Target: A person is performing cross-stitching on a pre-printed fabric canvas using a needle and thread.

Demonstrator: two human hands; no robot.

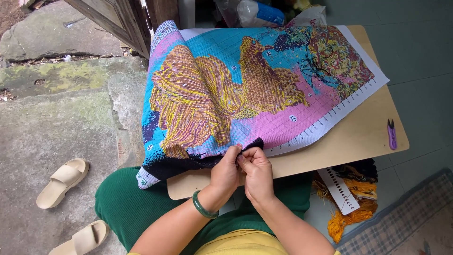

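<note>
Both bare forearms reached forward from the person's lap and met in front of the body. The left hand (pixel 225 172) and the right hand (pixel 257 174) were pressed side by side, knuckles touching. Fingers of each hand were curled inward into a tight pinch, thumbs tucked against fingertips. The left wrist bent slightly inward; the right wrist was straight.

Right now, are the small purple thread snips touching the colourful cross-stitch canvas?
Apart. The head view shows the purple thread snips lying alone on the tan wooden board, with bare board between them and the cross-stitch canvas edge.
</note>
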